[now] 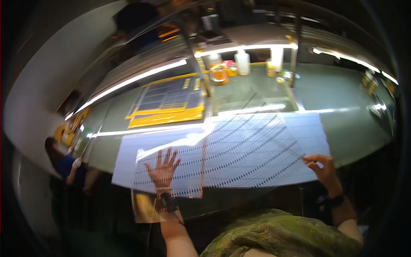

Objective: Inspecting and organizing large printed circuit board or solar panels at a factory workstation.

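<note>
My left hand (163, 172) lies flat with spread fingers on a clear film (188, 165) printed with rows of dark dots. That film rests partly on a large white sheet (316, 132), and its near end hangs past the table's front edge. To the right, a second clear printed film (252, 145) lies at a slant, with blurred dark rows. At its right corner my right hand (322, 167) has thumb and fingers pinched together on the film. Whether the two films join at the brownish edge between them, I cannot tell.
Dark panels with yellow borders (167, 100) lie behind the white sheet. White bottles (242, 63), an orange tape roll (218, 75) and small jars stand at the back of the green table (351, 137). Metal posts (295, 55) rise there. Another person (64, 165) is at far left.
</note>
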The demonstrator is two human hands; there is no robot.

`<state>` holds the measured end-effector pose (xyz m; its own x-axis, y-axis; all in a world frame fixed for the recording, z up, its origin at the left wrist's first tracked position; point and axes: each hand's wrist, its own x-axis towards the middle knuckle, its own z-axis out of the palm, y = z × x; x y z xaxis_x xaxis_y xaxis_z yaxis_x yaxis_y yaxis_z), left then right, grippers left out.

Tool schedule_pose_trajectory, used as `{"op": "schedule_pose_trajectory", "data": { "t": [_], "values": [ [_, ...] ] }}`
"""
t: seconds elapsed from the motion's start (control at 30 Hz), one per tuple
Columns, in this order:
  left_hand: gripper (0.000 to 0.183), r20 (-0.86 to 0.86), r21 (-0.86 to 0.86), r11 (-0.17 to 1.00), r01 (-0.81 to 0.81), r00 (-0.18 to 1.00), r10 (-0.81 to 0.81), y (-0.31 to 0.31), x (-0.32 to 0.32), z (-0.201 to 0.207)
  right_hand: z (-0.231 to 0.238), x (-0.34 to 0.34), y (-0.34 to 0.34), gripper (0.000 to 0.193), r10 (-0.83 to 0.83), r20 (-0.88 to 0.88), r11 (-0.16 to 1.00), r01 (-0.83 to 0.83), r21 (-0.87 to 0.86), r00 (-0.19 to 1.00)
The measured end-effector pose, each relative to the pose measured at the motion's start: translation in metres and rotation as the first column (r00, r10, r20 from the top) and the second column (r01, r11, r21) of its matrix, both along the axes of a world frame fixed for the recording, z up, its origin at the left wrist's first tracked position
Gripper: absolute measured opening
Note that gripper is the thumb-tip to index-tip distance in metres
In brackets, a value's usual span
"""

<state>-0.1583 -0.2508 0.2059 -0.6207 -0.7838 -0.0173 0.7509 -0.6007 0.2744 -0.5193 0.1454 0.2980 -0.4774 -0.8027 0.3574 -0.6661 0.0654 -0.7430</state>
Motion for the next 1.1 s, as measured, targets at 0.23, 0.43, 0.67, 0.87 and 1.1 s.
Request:
{"op": "schedule_pose_trajectory", "data": {
  "t": [0.23, 0.43, 0.67, 0.87, 1.1],
  "values": [
    [0.077, 0.604, -0.030, 0.943, 0.331, 0.758, -0.247, 0.013, -0.010, 0.021, -0.095, -0.001, 0.097, 0.017, -0.315, 0.819, 0.925, 0.347, 0.152, 0.480],
    [0.030, 0.954, -0.299, 0.782, 0.546, 0.164, 0.250, -0.017, -0.072, 0.006, -0.120, -0.016, 0.130, 0.008, -0.528, 0.683, 0.823, 0.502, 0.265, 0.505],
    [0.021, 0.743, -0.669, 0.544, 0.507, 0.453, 0.492, 0.007, -0.165, 0.052, -0.138, -0.055, 0.140, 0.009, -0.683, 0.468, 0.686, 0.712, 0.149, 0.560],
    [0.021, 0.741, -0.670, 0.543, 0.506, 0.403, 0.538, 0.004, -0.170, 0.062, -0.140, -0.061, 0.137, 0.014, -0.743, 0.216, 0.669, 0.721, 0.182, 0.634],
    [0.020, 0.766, -0.641, 0.581, 0.502, 0.368, 0.528, 0.010, -0.171, 0.063, -0.139, -0.060, 0.139, 0.014, -0.715, 0.262, 0.696, 0.697, 0.173, 0.649]
  ]
}}
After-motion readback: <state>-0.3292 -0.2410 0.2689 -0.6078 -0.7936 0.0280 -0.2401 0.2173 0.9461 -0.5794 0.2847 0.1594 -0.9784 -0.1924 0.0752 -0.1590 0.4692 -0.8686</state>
